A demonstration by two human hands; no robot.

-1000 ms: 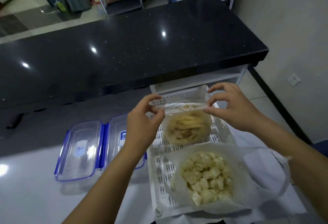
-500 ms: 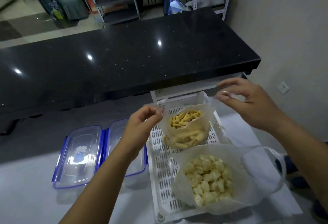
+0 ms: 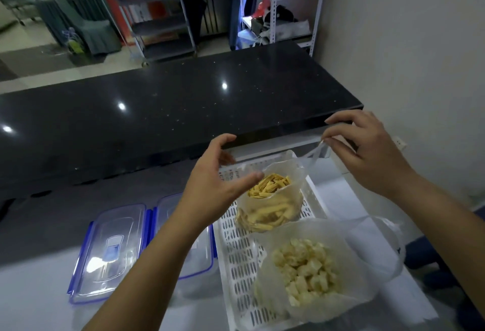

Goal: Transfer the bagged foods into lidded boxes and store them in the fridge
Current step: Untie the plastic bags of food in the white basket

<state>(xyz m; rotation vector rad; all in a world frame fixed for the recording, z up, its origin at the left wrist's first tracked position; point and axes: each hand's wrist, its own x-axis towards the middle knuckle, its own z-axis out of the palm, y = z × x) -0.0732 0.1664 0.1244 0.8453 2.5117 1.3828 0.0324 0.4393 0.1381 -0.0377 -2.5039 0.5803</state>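
Two lidded boxes (image 3: 110, 252) sit just left of the white basket (image 3: 236, 265). Left hand (image 3: 217, 186) hovers at the basket's far-left corner, fingers loosely spread, tips at the rim of the bag w/ yellow strips (image 3: 270, 204). Bag of pale chunks (image 3: 309, 270) fills the basket's near end. Right hand (image 3: 367, 152), beyond the basket's far-right corner, pinches the strip bag's handle (image 3: 316, 152).

The left hand (image 3: 220, 186) and forearm hide part of the right lidded box (image 3: 183, 239).
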